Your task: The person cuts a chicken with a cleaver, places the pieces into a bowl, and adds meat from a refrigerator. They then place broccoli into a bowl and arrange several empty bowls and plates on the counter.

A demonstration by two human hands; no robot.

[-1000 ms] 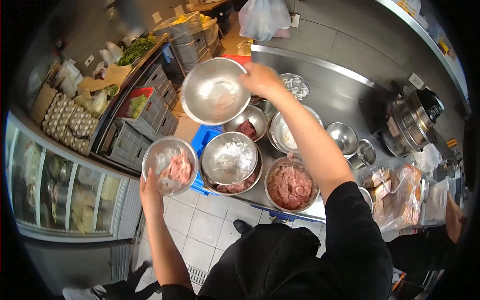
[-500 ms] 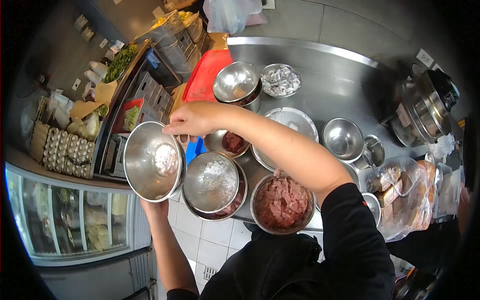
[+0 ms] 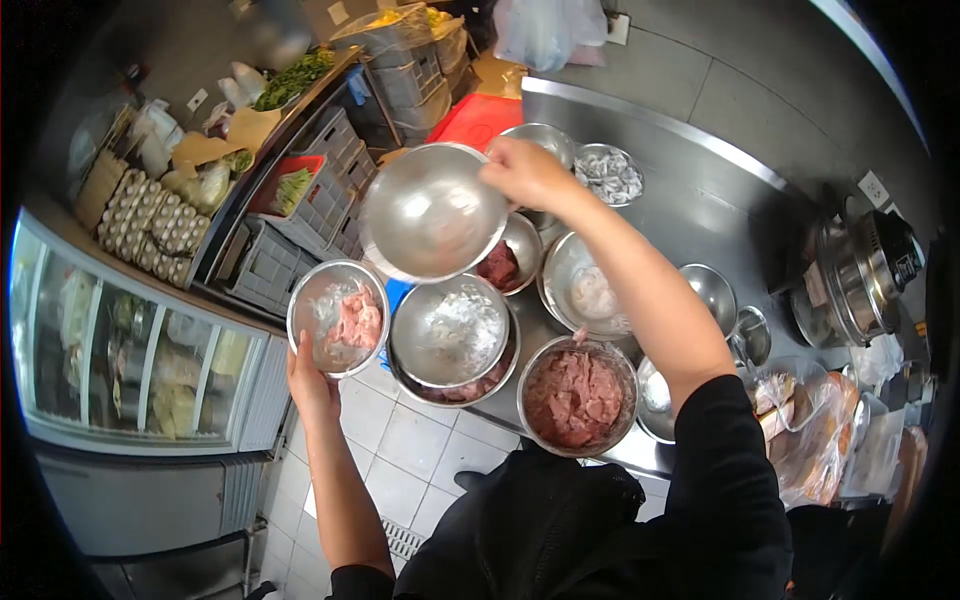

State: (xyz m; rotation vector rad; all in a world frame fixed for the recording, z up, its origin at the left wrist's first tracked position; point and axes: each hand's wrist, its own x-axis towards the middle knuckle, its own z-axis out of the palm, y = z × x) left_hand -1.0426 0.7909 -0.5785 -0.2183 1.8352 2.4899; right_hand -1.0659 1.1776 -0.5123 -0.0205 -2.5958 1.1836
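Note:
My left hand (image 3: 312, 382) grips a steel bowl (image 3: 322, 352) with pale pink meat (image 3: 358, 318) in it, out to the left of the counter. Up at its right, my right hand (image 3: 522, 172) pinches the rim of a larger, tilted steel bowl (image 3: 425, 215), whose inside looks nearly bare. Below that lies a bowl with white powder (image 3: 466, 322), resting on a bowl of meat (image 3: 478, 388). Dark red meat (image 3: 498, 265) sits in a small bowl behind. A full bowl of ground-looking pink meat (image 3: 575, 398) stands at the counter's front edge.
Grey, silvery pieces (image 3: 610, 176) fill a bowl at the back beside a red lid (image 3: 480, 122). Steel pots (image 3: 840, 275) and bagged food (image 3: 815, 425) are on the right. Egg trays (image 3: 150, 225) and a glass-front fridge (image 3: 130, 350) stand left.
Half a second ago the large bowl was over the left-hand bowl; it has moved right and away, uncovering the pink meat. Both hands have kept their bowls.

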